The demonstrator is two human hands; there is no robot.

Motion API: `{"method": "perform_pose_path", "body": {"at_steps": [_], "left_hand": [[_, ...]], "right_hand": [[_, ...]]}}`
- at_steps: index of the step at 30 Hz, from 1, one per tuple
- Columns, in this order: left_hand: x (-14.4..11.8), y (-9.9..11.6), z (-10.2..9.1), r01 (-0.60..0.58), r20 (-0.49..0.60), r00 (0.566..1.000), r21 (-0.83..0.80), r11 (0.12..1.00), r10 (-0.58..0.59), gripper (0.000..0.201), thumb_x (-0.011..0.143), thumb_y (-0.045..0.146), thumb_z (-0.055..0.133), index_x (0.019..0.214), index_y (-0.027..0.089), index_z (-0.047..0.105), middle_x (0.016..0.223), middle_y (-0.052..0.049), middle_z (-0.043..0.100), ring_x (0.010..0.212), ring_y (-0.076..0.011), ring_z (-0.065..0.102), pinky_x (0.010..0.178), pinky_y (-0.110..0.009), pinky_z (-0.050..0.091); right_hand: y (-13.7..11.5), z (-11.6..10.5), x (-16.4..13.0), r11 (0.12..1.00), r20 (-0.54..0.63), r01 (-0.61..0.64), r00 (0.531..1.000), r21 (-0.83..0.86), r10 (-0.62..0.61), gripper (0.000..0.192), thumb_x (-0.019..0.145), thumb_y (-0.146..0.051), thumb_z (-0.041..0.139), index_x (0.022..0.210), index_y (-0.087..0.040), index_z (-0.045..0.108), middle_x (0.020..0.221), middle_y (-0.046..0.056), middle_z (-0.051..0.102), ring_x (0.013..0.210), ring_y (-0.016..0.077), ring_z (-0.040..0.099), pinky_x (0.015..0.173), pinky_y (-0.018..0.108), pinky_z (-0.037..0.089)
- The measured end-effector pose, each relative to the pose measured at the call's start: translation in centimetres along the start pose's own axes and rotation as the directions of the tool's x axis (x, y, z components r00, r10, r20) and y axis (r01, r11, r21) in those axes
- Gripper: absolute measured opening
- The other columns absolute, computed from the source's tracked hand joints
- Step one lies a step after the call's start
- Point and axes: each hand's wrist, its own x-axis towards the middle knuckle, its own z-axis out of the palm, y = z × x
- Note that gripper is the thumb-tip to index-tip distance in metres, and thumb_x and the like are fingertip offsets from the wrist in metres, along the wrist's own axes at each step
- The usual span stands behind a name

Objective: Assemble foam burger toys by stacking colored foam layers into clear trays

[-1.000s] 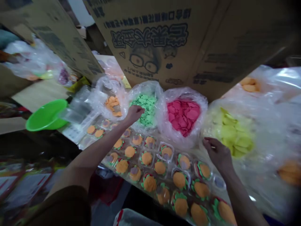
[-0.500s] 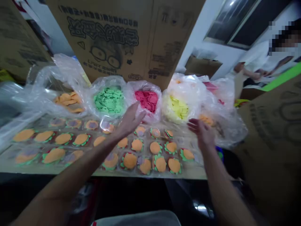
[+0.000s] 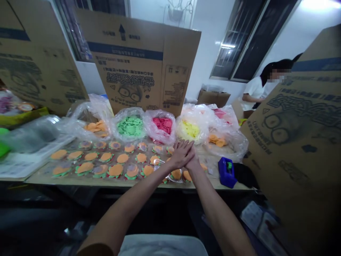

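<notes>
My left hand (image 3: 182, 155) lies across my right hand (image 3: 193, 160) above the right part of the rows of toy burgers (image 3: 115, 170). Fingers on both hands are stretched out, and nothing shows in either. Each burger has an orange bun and green and red layers, set in clear plastic trays. Just beyond my hands stand clear bags holding yellow pieces (image 3: 189, 129), red pieces (image 3: 163, 125) and green pieces (image 3: 130, 127). Orange bun pieces lie in bags at the left (image 3: 96, 127) and right (image 3: 217, 140). My hands and forearms cover some burgers.
A blue tape dispenser (image 3: 227, 173) stands near the table's right front edge. Tall printed cardboard (image 3: 138, 67) rises behind the bags, with another large carton (image 3: 293, 142) close at the right. Stacked clear plastic (image 3: 34, 133) lies at the left. A person (image 3: 254, 90) is at the back right.
My hands, apart before, have come together over the burgers, left over right. The view has tilted up and shows more of the wall and the tape dispenser.
</notes>
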Motion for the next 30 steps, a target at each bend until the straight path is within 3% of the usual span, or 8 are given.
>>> {"method": "perform_pose_path", "body": {"at_steps": [3, 6, 9, 11, 15, 20, 26, 30], "left_hand": [[1.2, 0.2, 0.8, 0.147, -0.054, 0.988, -0.004, 0.989, -0.147, 0.057, 0.083, 0.045, 0.038, 0.133, 0.02, 0.032, 0.144, -0.013, 0.022, 0.134, -0.0319, 0.008, 0.103, -0.06, 0.003], [2.8, 0.9, 2.2, 0.226, -0.06, 0.971, -0.085, 0.97, -0.232, 0.065, 0.074, 0.037, 0.054, 0.131, 0.014, 0.034, 0.145, -0.017, 0.017, 0.133, -0.036, 0.0, 0.101, -0.062, -0.002], [4.3, 2.1, 4.1, 0.247, 0.031, 0.969, -0.245, 0.938, -0.247, 0.056, 0.071, 0.034, 0.057, 0.122, 0.015, 0.044, 0.134, -0.014, 0.039, 0.128, -0.0297, 0.025, 0.105, -0.051, 0.017], [5.1, 3.1, 5.7, 0.298, 0.134, 0.954, -0.373, 0.879, -0.267, 0.046, 0.072, 0.036, 0.057, 0.113, 0.015, 0.05, 0.115, -0.012, 0.056, 0.109, -0.023, 0.049, 0.094, -0.039, 0.038], [6.1, 4.2, 8.8, 0.467, 0.33, 0.884, -0.569, 0.677, -0.332, 0.034, 0.077, 0.035, 0.05, 0.102, 0.011, 0.053, 0.089, -0.008, 0.063, 0.079, -0.015, 0.06, 0.066, -0.025, 0.048], [6.4, 5.0, 11.4, 0.597, 0.424, 0.793, -0.682, 0.422, -0.438, 0.034, 0.072, 0.027, 0.057, 0.102, 0.012, 0.049, 0.09, -0.007, 0.059, 0.079, -0.0126, 0.056, 0.065, -0.021, 0.044], [7.0, 7.1, 12.5, 0.671, 0.587, 0.698, -0.737, 0.088, -0.41, 0.044, 0.075, 0.049, 0.05, 0.105, 0.018, 0.046, 0.086, -0.005, 0.054, 0.062, -0.014, 0.054, 0.055, -0.028, 0.044], [7.3, 6.7, 12.2, 0.63, 0.635, 0.667, -0.76, -0.159, -0.391, 0.044, 0.079, 0.055, 0.038, 0.105, 0.019, 0.042, 0.074, -0.002, 0.052, 0.056, -0.0146, 0.055, 0.061, -0.036, 0.047]], "right_hand": [[0.9, -4.9, -0.9, 0.983, 0.01, -0.037, 0.999, -0.179, 0.04, 0.046, 0.089, -0.044, 0.024, 0.098, -0.018, 0.06, 0.094, 0.008, 0.065, 0.092, 0.0205, 0.057, 0.081, 0.038, 0.042], [2.8, -11.0, -1.5, 0.911, -0.034, -0.068, 0.998, -0.406, 0.06, 0.029, 0.079, -0.035, 0.045, 0.095, -0.016, 0.06, 0.097, 0.01, 0.063, 0.095, 0.0237, 0.055, 0.087, 0.043, 0.038], [5.3, -15.8, -1.4, 0.766, -0.053, -0.077, 0.997, -0.638, 0.056, 0.018, 0.059, -0.012, 0.057, 0.076, -0.016, 0.062, 0.093, 0.011, 0.061, 0.103, 0.0297, 0.048, 0.096, 0.053, 0.02], [7.0, -17.6, -1.2, 0.667, -0.002, -0.046, 0.998, -0.744, 0.065, 0.019, 0.053, -0.003, 0.053, 0.064, -0.017, 0.06, 0.086, 0.008, 0.061, 0.102, 0.0298, 0.047, 0.098, 0.056, 0.013], [9.8, -19.1, -0.9, 0.531, 0.136, 0.07, 0.987, -0.845, 0.086, 0.023, 0.056, -0.001, 0.048, 0.059, -0.021, 0.058, 0.081, 0.004, 0.062, 0.099, 0.027, 0.05, 0.099, 0.053, 0.013], [10.3, -20.7, -1.4, 0.472, 0.208, 0.154, 0.976, -0.868, 0.065, 0.021, 0.066, -0.01, 0.049, 0.082, -0.021, 0.059, 0.101, 0.005, 0.062, 0.114, 0.0276, 0.043, 0.101, 0.055, 0.009], [7.7, -19.8, -1.4, 0.488, 0.245, 0.262, 0.964, -0.832, -0.101, 0.023, 0.08, -0.021, 0.043, 0.099, -0.018, 0.054, 0.11, 0.011, 0.059, 0.116, 0.0261, 0.044, 0.1, 0.056, 0.017], [7.5, -20.6, 2.1, 0.6, 0.306, 0.306, 0.946, -0.739, -0.105, 0.024, 0.08, -0.029, 0.048, 0.099, -0.02, 0.059, 0.114, 0.008, 0.059, 0.111, 0.0229, 0.05, 0.099, 0.047, 0.03]]}}
